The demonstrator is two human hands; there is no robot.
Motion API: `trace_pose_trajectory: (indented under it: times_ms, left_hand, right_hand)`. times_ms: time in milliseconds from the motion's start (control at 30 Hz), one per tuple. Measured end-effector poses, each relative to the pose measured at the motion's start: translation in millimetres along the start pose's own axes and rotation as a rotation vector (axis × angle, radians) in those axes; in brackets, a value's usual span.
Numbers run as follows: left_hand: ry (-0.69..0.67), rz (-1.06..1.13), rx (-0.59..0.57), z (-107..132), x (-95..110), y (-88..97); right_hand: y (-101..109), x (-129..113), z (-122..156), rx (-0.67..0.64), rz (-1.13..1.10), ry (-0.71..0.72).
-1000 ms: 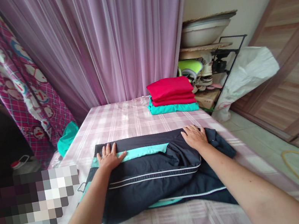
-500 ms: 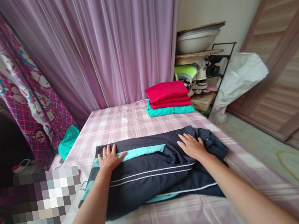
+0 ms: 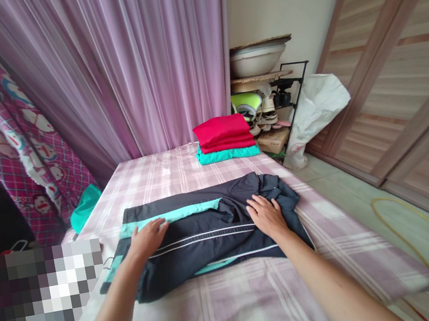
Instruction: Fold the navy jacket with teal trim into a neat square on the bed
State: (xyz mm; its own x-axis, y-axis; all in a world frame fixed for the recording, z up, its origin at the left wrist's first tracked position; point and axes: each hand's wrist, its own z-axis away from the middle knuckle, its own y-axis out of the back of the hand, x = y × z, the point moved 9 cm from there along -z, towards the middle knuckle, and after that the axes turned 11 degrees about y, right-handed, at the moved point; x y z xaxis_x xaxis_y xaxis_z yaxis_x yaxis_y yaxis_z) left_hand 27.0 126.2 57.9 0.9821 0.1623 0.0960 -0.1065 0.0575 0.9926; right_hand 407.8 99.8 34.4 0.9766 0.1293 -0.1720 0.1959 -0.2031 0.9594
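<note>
A dark navy garment [image 3: 208,244] with turquoise panels and white piping lies folded on the plaid bed sheet [image 3: 226,319]; its exact kind I cannot tell. My left hand [image 3: 148,238] rests over its left part, beside the turquoise stripe, with fingers apart. Flat on the right part, near the bunched dark fabric at that end, lies my right hand [image 3: 265,213], fingers spread. Farther back sits a stack of folded clothes, a red one [image 3: 223,132] on top of a turquoise one [image 3: 230,154].
Purple curtains [image 3: 163,59] hang behind the bed. At the back right stands a rack with shoes and a white basin [image 3: 257,60], beside a white bag [image 3: 317,109]. A wooden wardrobe [image 3: 401,66] lines the right. Turquoise cloth [image 3: 85,206] lies at the left edge.
My view has turned slightly right. Both hands have slid nearer to me over the dark garment, the left one away from its far edge.
</note>
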Motion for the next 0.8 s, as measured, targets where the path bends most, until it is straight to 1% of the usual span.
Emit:
trace_pose_trajectory:
  times_ms: [100,167,233,300,533,667,800]
  left_hand:
    - [-0.028,0.012,0.013,36,19,-12.8]
    - [-0.034,-0.011,0.075,52,28,-16.5]
    - [-0.037,-0.034,0.144,62,34,-16.6]
    - [-0.031,-0.034,0.186,67,35,-15.3]
    - [-0.051,0.027,0.248,75,37,-6.9]
    - [-0.078,0.059,0.287,76,38,-4.8]
    - [-0.089,0.076,0.316,76,37,-4.9]
  right_hand:
    - [1,0,-1,0.006,0.000,0.008]
    - [2,0,0,0.010,-0.002,0.009]
    - [4,0,2,0.008,-0.008,0.013]
    - [5,-1,2,0.000,-0.015,0.020]
    - [11,-6,5,-0.011,0.016,0.033]
    - [10,-7,4,-0.003,0.023,0.037]
    - [10,-7,4,-0.036,0.027,0.041]
